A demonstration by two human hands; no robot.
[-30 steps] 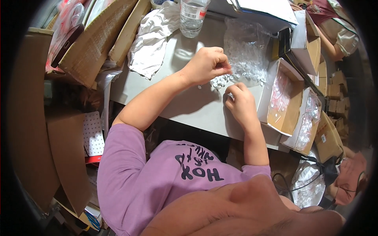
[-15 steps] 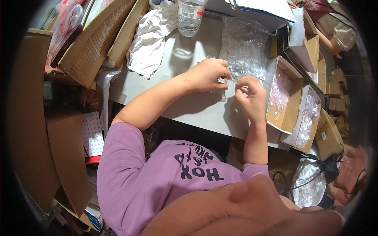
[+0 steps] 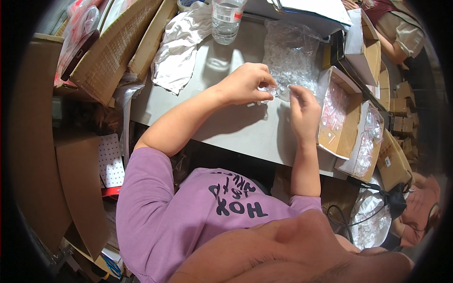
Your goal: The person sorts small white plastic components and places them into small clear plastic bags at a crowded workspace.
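Observation:
My left hand [image 3: 247, 84] is curled, its thumb and fingers pinching a small clear plastic bag [image 3: 267, 92] just above the table. Beside it, to the right, my right hand [image 3: 304, 108] has its thumb and fingertips drawn together at the near edge of a large clear bag [image 3: 291, 47]. Many small, shiny, transparent pieces lie in and at the mouth of that large bag. Whatever the right fingertips hold, if anything, is too small to make out.
An open carton [image 3: 351, 129] of small red-edged clear bags stands right of my right hand, with a second box [image 3: 368, 148] of filled bags beside it. A water bottle [image 3: 226, 28] and a white cloth [image 3: 177, 52] lie behind my left hand. Another person's arm [image 3: 394, 51] shows far right.
My right hand has moved slightly up and away from the small bag toward the large bag of pieces. The left hand has shifted a little upward, still pinching the small bag.

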